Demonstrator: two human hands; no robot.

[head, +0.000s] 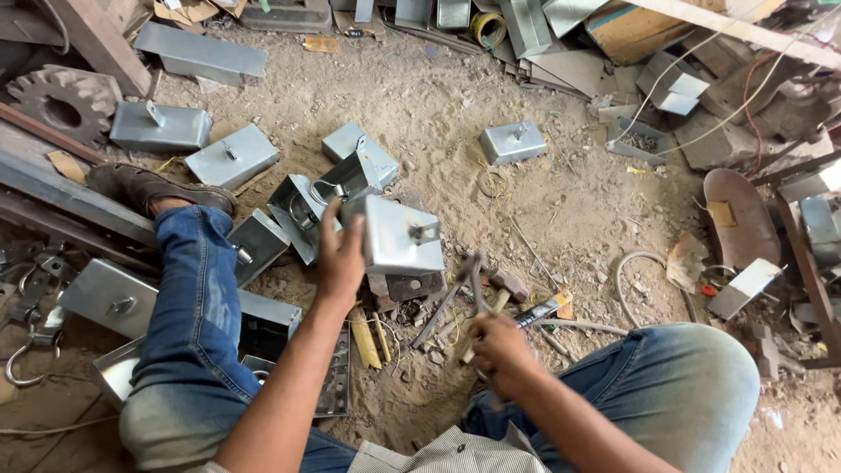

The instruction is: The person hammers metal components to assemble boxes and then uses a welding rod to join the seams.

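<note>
Left hand (340, 256) grips metal box (399, 235); right hand (499, 346) grips pliers (474, 273).

A rough metalwork shop: sandy floor (455, 105) strewn with sheet-metal boxes (512, 142), offcuts (561, 66), a gear (63, 101).

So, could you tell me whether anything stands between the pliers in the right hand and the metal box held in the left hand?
Nothing visible does: the pliers in the right hand point up toward the metal box, held up by the left hand, with only open air between.

The metal boxes (399, 235) are shiny grey. The jeans (197, 307) are blue, the shoe (149, 187) brown, the sandy floor (455, 96) light brown.
</note>
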